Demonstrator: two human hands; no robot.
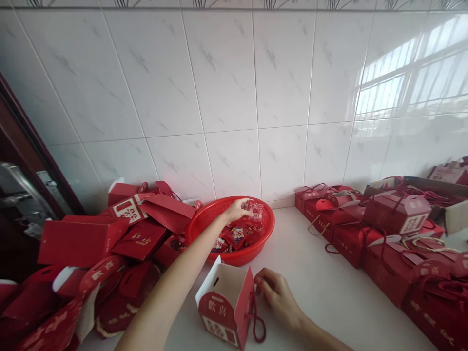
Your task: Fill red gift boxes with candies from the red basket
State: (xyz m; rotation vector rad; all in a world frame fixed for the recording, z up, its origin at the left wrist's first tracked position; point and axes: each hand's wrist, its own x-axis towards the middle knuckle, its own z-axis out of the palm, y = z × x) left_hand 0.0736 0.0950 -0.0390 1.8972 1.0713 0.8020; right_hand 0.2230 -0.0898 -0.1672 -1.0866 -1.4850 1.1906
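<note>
My left hand (239, 210) is over the back of a red plastic basket (226, 259), its fingers closed on a small red candy packet (256, 212). More red packets (236, 236) lie in the basket. In front of the basket stands a red gift box (223, 307) with its top open and its inside bare; a dark red cord (259, 329) hangs at its right side. My right hand (276, 292) is at the box's right edge, fingers curled together near the cord; what they hold, if anything, is too small to make out.
Red boxes (84, 239) lie in a loose pile at the left. Closed red boxes (387, 265) with cords stand in rows at the right, near an open carton (455, 214). Behind the white table (310, 278) is a tiled wall (230, 97).
</note>
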